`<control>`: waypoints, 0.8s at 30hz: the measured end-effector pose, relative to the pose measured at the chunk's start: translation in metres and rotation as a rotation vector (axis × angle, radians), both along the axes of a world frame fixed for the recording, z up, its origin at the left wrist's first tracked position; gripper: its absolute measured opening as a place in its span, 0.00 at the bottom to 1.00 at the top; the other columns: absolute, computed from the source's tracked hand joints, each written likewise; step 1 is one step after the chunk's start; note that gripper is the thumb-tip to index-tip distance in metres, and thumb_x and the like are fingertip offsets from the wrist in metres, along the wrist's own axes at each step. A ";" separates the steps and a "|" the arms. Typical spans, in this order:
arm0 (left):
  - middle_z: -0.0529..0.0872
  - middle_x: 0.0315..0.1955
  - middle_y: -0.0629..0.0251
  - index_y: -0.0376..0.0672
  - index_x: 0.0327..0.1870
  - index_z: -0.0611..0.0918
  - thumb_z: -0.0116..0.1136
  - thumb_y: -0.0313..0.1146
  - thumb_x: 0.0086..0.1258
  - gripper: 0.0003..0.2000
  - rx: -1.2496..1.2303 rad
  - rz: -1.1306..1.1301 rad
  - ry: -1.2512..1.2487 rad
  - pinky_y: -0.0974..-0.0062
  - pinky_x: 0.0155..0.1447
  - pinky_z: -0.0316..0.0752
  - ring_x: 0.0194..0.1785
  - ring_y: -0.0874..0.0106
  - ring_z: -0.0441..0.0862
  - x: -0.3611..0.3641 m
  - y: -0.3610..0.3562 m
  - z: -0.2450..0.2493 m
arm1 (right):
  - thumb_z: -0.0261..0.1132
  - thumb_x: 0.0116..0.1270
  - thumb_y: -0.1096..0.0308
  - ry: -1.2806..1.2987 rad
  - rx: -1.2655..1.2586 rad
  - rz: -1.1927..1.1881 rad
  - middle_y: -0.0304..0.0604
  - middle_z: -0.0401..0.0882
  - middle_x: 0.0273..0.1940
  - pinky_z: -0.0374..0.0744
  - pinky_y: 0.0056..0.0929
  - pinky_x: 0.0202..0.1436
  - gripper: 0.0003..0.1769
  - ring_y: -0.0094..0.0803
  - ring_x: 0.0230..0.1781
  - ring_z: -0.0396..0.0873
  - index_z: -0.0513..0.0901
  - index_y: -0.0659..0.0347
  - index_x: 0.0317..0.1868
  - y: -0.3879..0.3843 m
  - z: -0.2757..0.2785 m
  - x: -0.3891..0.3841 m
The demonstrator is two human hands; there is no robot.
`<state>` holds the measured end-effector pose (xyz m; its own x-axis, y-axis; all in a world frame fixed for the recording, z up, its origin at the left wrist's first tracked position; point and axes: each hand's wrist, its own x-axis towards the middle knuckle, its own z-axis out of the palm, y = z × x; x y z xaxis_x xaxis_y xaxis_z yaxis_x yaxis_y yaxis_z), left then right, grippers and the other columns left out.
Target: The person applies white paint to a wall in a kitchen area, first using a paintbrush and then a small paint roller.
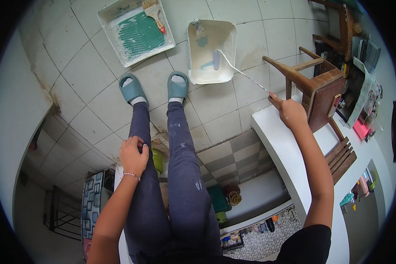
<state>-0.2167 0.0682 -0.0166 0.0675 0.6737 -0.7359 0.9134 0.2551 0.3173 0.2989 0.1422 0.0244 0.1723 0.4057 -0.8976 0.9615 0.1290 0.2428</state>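
My right hand point(290, 112) is closed round the end of a long, paint-coated rod of a paint roller point(246, 75). The roller's small grey head rests inside a cream paint bucket point(212, 31), which has pale blue-green patches and smears of paint inside. My left hand point(134, 156) lies on my left thigh near the knee, fingers loosely bent and holding nothing. Beyond my feet, left of the bucket, is a paint tray point(138, 35) with a green ribbed bottom crusted in white. A paintbrush point(153, 14) with a red-tipped handle lies across the tray's far right corner.
Blue-green slippers point(178, 88) are on my feet on the tiled floor point(92, 83). A wooden stool point(316, 83) lies tipped on the white counter point(277, 132) at right, close to my right hand. Assorted household items stand behind it. A green container point(157, 160) shows between my legs.
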 end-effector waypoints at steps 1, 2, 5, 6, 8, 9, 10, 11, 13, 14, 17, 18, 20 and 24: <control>0.81 0.31 0.68 0.46 0.35 0.81 0.63 0.34 0.59 0.06 -0.004 0.006 -0.003 0.62 0.48 0.70 0.44 0.63 0.78 0.000 0.000 0.000 | 0.54 0.70 0.76 0.003 -0.014 0.002 0.55 0.86 0.36 0.85 0.50 0.42 0.39 0.51 0.35 0.87 0.66 0.23 0.76 0.001 0.000 0.004; 0.81 0.31 0.68 0.46 0.35 0.81 0.63 0.34 0.59 0.06 -0.005 0.017 -0.005 0.62 0.48 0.70 0.44 0.63 0.78 0.001 0.001 0.000 | 0.54 0.70 0.76 0.007 -0.025 0.007 0.55 0.86 0.36 0.85 0.50 0.42 0.39 0.51 0.35 0.87 0.67 0.23 0.76 0.004 0.001 0.008; 0.81 0.31 0.68 0.46 0.35 0.81 0.63 0.35 0.59 0.06 -0.003 0.018 -0.006 0.62 0.48 0.70 0.44 0.63 0.78 0.003 0.003 0.002 | 0.54 0.71 0.74 0.009 -0.064 0.047 0.55 0.86 0.36 0.85 0.49 0.43 0.38 0.51 0.35 0.87 0.68 0.24 0.75 0.013 -0.002 0.010; 0.81 0.31 0.68 0.46 0.35 0.81 0.62 0.35 0.59 0.06 -0.003 0.022 -0.005 0.62 0.49 0.70 0.44 0.63 0.78 0.002 0.003 0.002 | 0.54 0.71 0.74 0.019 -0.063 0.032 0.55 0.86 0.36 0.85 0.49 0.43 0.37 0.52 0.36 0.87 0.68 0.24 0.75 0.013 -0.006 0.009; 0.81 0.31 0.68 0.46 0.35 0.81 0.62 0.35 0.59 0.06 -0.009 0.020 -0.004 0.62 0.49 0.70 0.44 0.63 0.78 0.001 0.003 0.001 | 0.55 0.72 0.72 0.037 -0.069 -0.008 0.56 0.86 0.37 0.84 0.50 0.45 0.36 0.52 0.37 0.87 0.68 0.24 0.75 0.007 -0.014 0.007; 0.82 0.32 0.67 0.45 0.35 0.81 0.63 0.34 0.59 0.06 -0.018 0.020 -0.001 0.62 0.49 0.70 0.44 0.62 0.78 0.001 0.004 0.002 | 0.55 0.73 0.71 0.062 -0.045 -0.035 0.56 0.86 0.37 0.84 0.50 0.45 0.35 0.52 0.37 0.86 0.69 0.24 0.75 0.001 -0.016 0.003; 0.83 0.32 0.66 0.44 0.36 0.81 0.63 0.33 0.60 0.06 -0.024 0.020 0.001 0.61 0.50 0.71 0.44 0.61 0.78 0.002 0.005 0.002 | 0.55 0.73 0.70 0.085 -0.018 -0.062 0.56 0.86 0.37 0.84 0.51 0.46 0.34 0.52 0.38 0.86 0.69 0.24 0.75 -0.006 -0.018 -0.003; 0.84 0.33 0.65 0.43 0.36 0.82 0.63 0.32 0.60 0.07 -0.029 0.021 0.001 0.61 0.51 0.71 0.44 0.61 0.79 0.001 0.005 0.003 | 0.56 0.74 0.69 0.107 0.009 -0.088 0.56 0.86 0.37 0.84 0.51 0.46 0.33 0.52 0.38 0.86 0.69 0.24 0.75 -0.014 -0.019 -0.009; 0.82 0.32 0.67 0.44 0.35 0.81 0.62 0.34 0.59 0.06 -0.021 0.018 -0.002 0.61 0.49 0.70 0.44 0.62 0.78 0.000 0.003 0.002 | 0.57 0.74 0.67 0.123 0.032 -0.153 0.56 0.86 0.37 0.83 0.52 0.46 0.32 0.53 0.39 0.86 0.69 0.23 0.75 -0.029 -0.022 -0.021; 0.81 0.32 0.68 0.45 0.34 0.81 0.62 0.35 0.59 0.06 -0.015 0.017 -0.004 0.61 0.49 0.70 0.44 0.63 0.78 0.000 0.002 0.001 | 0.58 0.74 0.66 0.119 0.031 -0.186 0.57 0.86 0.37 0.83 0.52 0.46 0.32 0.53 0.38 0.86 0.69 0.23 0.75 -0.038 -0.024 -0.025; 0.81 0.31 0.68 0.45 0.34 0.81 0.62 0.35 0.59 0.06 0.001 0.015 -0.008 0.61 0.48 0.70 0.43 0.63 0.77 -0.003 0.001 -0.001 | 0.60 0.74 0.66 0.168 0.031 -0.315 0.59 0.85 0.37 0.81 0.53 0.45 0.33 0.57 0.37 0.85 0.68 0.24 0.75 -0.060 -0.027 -0.033; 0.82 0.32 0.67 0.45 0.35 0.81 0.62 0.34 0.59 0.06 -0.009 0.013 -0.002 0.61 0.49 0.70 0.43 0.62 0.78 -0.003 0.003 0.000 | 0.60 0.74 0.66 0.194 0.030 -0.363 0.59 0.85 0.37 0.80 0.54 0.45 0.33 0.58 0.37 0.84 0.68 0.25 0.75 -0.065 -0.027 -0.037; 0.84 0.33 0.65 0.43 0.36 0.81 0.63 0.32 0.60 0.06 -0.030 0.007 0.009 0.61 0.51 0.71 0.44 0.61 0.78 -0.002 0.007 0.003 | 0.59 0.76 0.64 0.268 0.008 -0.517 0.63 0.83 0.35 0.78 0.55 0.45 0.33 0.62 0.38 0.83 0.65 0.25 0.77 -0.073 -0.030 -0.042; 0.84 0.32 0.65 0.43 0.36 0.81 0.63 0.32 0.60 0.06 -0.026 -0.003 0.012 0.61 0.51 0.71 0.44 0.61 0.78 0.002 0.007 0.003 | 0.56 0.78 0.63 0.490 0.149 -0.709 0.65 0.81 0.32 0.78 0.51 0.44 0.33 0.64 0.36 0.81 0.61 0.26 0.79 -0.116 -0.055 -0.068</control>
<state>-0.2151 0.0750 -0.0139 0.0603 0.6544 -0.7537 0.9179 0.2603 0.2995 0.2313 0.0261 -0.0301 0.0371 0.4681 -0.8829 0.8036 -0.5391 -0.2521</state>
